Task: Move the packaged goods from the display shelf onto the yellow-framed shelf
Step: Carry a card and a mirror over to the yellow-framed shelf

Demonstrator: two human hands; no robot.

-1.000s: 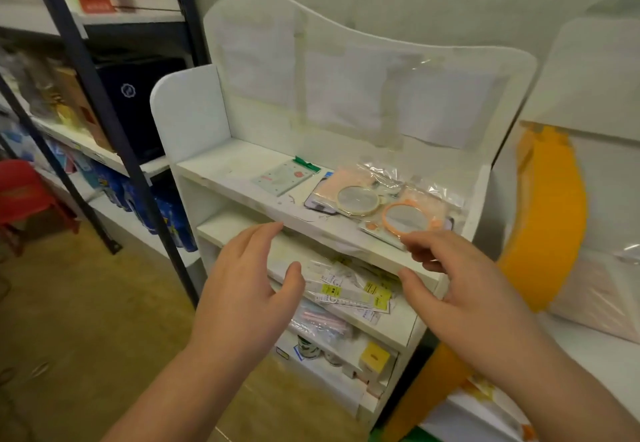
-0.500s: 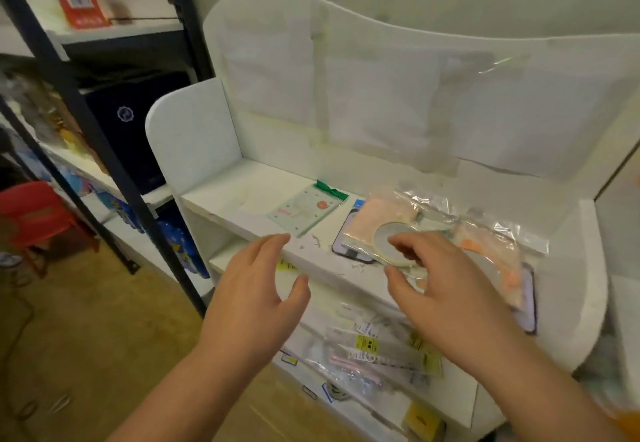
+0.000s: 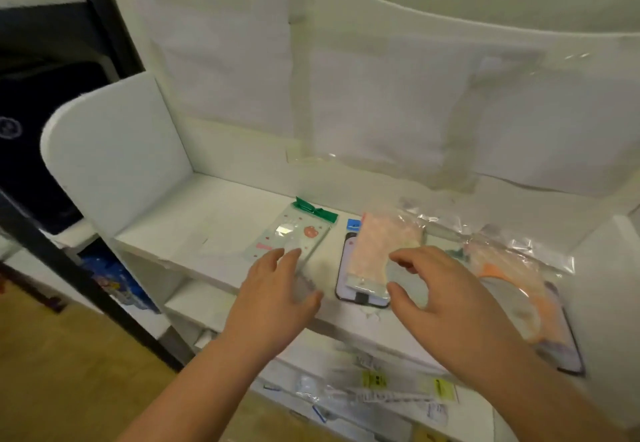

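Up on the top board of the white display shelf [image 3: 221, 206] lie three packets in a row. At the left is one pale green packet [image 3: 294, 237] with a green header strip, lying flat. In the middle is one pink packet [image 3: 377, 251] resting on a dark-edged card. At the right is one orange packet [image 3: 512, 289] in crinkled clear plastic, also on a dark-edged card.

Two hands reach over the front edge. One left hand [image 3: 273, 299] hovers with fingers straight and slightly spread, holding nothing, its fingertips [image 3: 291, 254] over the near end of the pale green packet; whether they touch it cannot be told. One right hand [image 3: 440, 299] has its fingers loosely bent and apart from the thumb, wide, just beside the right edge of the pink packet, gripping nothing.

Below, a lower board [image 3: 464, 410] carries several clear packets with yellow labels [image 3: 377, 389], too blurred to count. At far left stands a dark metal rack [image 3: 69, 268]. The yellow-framed shelf lies outside the view.
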